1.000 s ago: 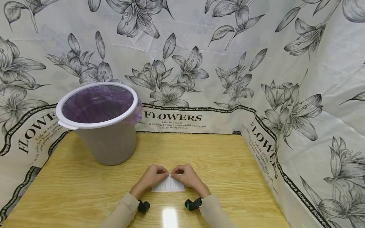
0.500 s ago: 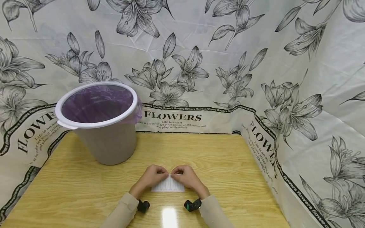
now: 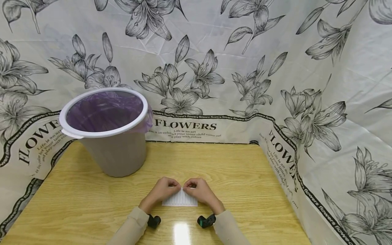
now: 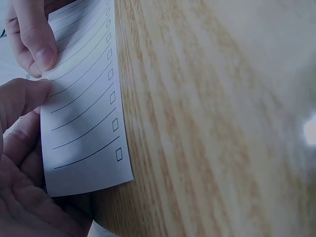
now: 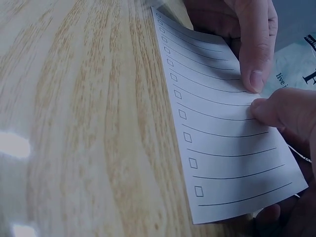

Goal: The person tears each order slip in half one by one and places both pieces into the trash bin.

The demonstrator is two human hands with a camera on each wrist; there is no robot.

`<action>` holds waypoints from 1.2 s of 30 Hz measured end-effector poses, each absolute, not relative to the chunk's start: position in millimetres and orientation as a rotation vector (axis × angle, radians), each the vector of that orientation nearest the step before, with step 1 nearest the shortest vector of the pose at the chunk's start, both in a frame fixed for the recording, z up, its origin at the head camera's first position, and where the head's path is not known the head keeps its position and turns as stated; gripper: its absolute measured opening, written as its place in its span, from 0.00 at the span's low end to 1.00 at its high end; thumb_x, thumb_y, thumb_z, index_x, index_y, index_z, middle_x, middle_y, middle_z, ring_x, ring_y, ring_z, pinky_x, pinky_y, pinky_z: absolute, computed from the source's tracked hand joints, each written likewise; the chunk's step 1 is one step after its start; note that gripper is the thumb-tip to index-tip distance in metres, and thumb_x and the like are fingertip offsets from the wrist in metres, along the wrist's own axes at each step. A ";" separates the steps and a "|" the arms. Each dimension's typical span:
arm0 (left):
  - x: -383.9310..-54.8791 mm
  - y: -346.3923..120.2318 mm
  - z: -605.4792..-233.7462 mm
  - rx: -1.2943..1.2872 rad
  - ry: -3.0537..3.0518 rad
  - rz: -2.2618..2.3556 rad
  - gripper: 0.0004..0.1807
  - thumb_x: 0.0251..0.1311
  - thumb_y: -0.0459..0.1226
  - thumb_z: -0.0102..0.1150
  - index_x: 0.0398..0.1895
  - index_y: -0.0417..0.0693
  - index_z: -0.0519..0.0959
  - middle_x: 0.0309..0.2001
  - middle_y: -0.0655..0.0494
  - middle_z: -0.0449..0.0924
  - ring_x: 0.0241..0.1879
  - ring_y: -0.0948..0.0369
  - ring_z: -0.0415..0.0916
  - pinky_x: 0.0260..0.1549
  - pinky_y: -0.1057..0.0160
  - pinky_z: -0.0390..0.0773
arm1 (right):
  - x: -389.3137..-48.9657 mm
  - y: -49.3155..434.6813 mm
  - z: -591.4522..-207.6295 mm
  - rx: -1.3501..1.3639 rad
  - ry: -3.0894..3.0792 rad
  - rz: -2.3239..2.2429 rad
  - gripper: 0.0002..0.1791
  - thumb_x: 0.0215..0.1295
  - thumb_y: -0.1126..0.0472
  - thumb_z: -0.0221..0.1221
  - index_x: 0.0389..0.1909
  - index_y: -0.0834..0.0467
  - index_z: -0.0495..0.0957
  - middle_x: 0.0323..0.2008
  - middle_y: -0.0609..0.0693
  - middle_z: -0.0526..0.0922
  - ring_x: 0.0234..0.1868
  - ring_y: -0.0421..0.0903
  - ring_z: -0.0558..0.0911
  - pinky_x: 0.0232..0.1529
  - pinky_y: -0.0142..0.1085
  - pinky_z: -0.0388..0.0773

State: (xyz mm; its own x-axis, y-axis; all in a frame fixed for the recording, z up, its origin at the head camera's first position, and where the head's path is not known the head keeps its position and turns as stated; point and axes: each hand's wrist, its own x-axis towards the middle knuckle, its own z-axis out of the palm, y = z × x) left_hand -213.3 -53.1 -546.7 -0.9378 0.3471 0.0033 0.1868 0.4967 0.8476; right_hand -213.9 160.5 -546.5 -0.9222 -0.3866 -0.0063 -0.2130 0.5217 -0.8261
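A small white sheet of paper, printed with lines and little checkbox squares, is held between both hands low over the table. My left hand pinches its far edge near the middle, thumb on the printed face. Close beside it, my right hand pinches the same edge, the two thumbs nearly touching. In the left wrist view the paper curves slightly, its free long edge towards the wood. Fingers behind the sheet are partly hidden in the right wrist view.
A grey waste bin with a white rim and purple liner stands at the back left of the wooden table. A floral cloth hangs around the back and sides. Black wrist cameras sit below both hands.
Both hands and the paper stay almost in place, with only a very slight shift to the left. The grip on the sheet looks the same.
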 end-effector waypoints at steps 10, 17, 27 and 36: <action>-217.6 -53.6 -546.2 0.429 2.540 1.442 0.07 0.67 0.37 0.65 0.35 0.46 0.90 0.37 0.54 0.89 0.37 0.63 0.80 0.37 0.62 0.81 | -215.2 160.5 -545.0 -0.522 2.560 -1.349 0.05 0.73 0.58 0.63 0.38 0.51 0.87 0.39 0.43 0.87 0.43 0.39 0.82 0.45 0.32 0.78; -223.2 -56.8 -540.0 0.409 2.556 1.433 0.07 0.68 0.39 0.65 0.37 0.47 0.90 0.39 0.55 0.89 0.40 0.62 0.81 0.41 0.59 0.82 | -219.8 158.6 -535.8 -0.529 2.552 -1.352 0.05 0.74 0.58 0.62 0.41 0.51 0.87 0.42 0.45 0.87 0.49 0.43 0.84 0.49 0.36 0.80; -231.7 -63.2 -525.5 0.457 2.618 1.403 0.07 0.69 0.37 0.64 0.38 0.46 0.90 0.39 0.55 0.89 0.41 0.61 0.82 0.44 0.58 0.82 | -231.9 151.5 -527.1 -0.534 2.598 -1.362 0.07 0.73 0.56 0.64 0.42 0.53 0.88 0.46 0.49 0.89 0.56 0.52 0.84 0.58 0.48 0.81; -238.1 -68.1 -509.3 0.438 2.630 1.396 0.07 0.69 0.38 0.65 0.40 0.45 0.90 0.40 0.54 0.89 0.43 0.61 0.82 0.45 0.57 0.82 | -238.5 147.3 -509.7 -0.580 2.600 -1.360 0.07 0.74 0.55 0.63 0.42 0.52 0.87 0.46 0.48 0.89 0.58 0.52 0.84 0.61 0.51 0.79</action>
